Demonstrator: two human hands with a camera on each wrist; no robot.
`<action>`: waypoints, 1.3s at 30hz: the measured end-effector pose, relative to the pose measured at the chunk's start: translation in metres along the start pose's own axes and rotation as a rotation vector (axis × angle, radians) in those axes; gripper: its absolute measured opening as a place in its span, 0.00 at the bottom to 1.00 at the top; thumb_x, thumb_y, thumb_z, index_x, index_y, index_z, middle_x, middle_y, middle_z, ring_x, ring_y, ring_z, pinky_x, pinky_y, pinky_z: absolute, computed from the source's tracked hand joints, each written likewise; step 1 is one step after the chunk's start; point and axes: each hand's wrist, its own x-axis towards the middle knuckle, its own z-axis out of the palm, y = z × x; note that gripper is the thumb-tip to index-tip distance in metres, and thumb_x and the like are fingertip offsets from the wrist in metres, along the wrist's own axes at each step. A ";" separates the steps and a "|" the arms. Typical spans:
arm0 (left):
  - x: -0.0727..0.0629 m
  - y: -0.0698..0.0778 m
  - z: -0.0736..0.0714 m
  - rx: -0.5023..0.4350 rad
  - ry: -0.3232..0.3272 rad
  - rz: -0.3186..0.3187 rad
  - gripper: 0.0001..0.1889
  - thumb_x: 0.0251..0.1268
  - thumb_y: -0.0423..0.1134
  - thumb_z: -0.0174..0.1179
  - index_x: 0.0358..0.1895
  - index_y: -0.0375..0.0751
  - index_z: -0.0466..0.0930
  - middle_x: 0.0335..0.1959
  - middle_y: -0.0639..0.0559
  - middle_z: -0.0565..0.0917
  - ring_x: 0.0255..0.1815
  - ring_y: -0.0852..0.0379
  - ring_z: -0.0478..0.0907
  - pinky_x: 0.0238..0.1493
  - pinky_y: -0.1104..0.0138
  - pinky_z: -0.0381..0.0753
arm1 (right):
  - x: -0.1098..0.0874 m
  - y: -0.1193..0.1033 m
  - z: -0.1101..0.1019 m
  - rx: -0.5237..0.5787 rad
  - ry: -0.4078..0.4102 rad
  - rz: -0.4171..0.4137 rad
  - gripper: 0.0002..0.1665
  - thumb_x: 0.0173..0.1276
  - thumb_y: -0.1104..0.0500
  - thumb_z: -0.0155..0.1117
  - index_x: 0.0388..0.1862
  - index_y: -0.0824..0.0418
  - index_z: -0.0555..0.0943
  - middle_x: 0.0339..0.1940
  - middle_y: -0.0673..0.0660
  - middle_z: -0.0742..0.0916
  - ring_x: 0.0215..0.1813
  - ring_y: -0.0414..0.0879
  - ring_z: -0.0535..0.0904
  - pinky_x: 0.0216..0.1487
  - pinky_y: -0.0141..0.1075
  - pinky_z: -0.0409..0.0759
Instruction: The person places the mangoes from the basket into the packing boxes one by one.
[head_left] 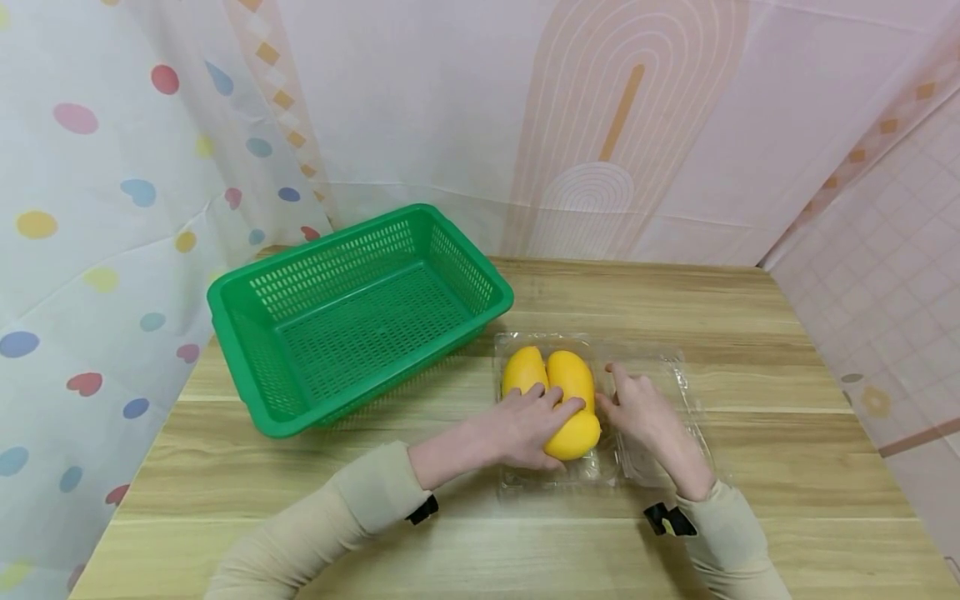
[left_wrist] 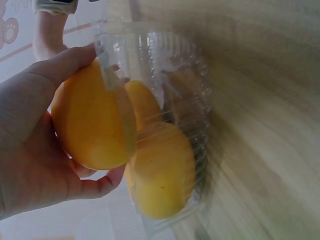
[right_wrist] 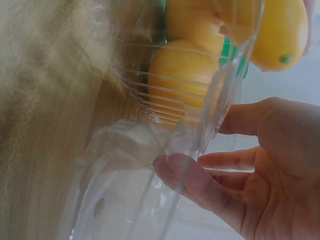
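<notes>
Yellow mango [head_left: 573, 437] at the mouth of clear box [head_left: 588, 471], gripped by left hand [head_left: 521, 429]; 2 more mangoes [head_left: 572, 379] inside the box. Right hand [head_left: 648, 412] at the box's right edge (pinching or merely touching: cannot tell). Green basket [head_left: 390, 370] left of the box.

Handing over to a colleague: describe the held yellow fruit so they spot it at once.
Right of the green basket lies a clear plastic container. There, nearest the person, is the yellow fruit. Unlike its two yellow neighbours, it is gripped by the left hand.
</notes>
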 end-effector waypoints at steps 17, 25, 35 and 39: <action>0.000 0.007 0.022 0.158 0.056 0.047 0.42 0.55 0.69 0.57 0.69 0.54 0.57 0.59 0.49 0.73 0.58 0.51 0.71 0.53 0.56 0.76 | 0.001 0.002 0.002 -0.011 0.034 -0.035 0.27 0.66 0.61 0.59 0.60 0.74 0.66 0.29 0.65 0.86 0.25 0.47 0.80 0.21 0.32 0.75; 0.004 0.009 0.030 0.235 0.060 0.024 0.42 0.55 0.72 0.52 0.69 0.53 0.60 0.56 0.51 0.75 0.58 0.54 0.68 0.53 0.59 0.72 | 0.001 0.001 0.001 -0.005 0.036 -0.027 0.27 0.66 0.61 0.58 0.60 0.74 0.67 0.30 0.66 0.86 0.25 0.47 0.80 0.21 0.32 0.74; 0.007 0.010 0.036 0.276 0.031 0.019 0.42 0.59 0.73 0.45 0.71 0.52 0.58 0.59 0.52 0.74 0.60 0.54 0.69 0.54 0.60 0.69 | 0.001 0.001 0.001 -0.012 0.021 -0.015 0.28 0.67 0.59 0.58 0.61 0.74 0.66 0.31 0.67 0.86 0.26 0.46 0.80 0.20 0.32 0.74; 0.007 0.010 0.037 0.273 0.025 0.021 0.41 0.61 0.73 0.44 0.71 0.52 0.57 0.61 0.53 0.73 0.61 0.54 0.68 0.55 0.60 0.68 | 0.000 0.001 0.001 -0.006 0.014 -0.010 0.28 0.67 0.60 0.57 0.61 0.74 0.65 0.32 0.68 0.86 0.26 0.46 0.80 0.20 0.32 0.73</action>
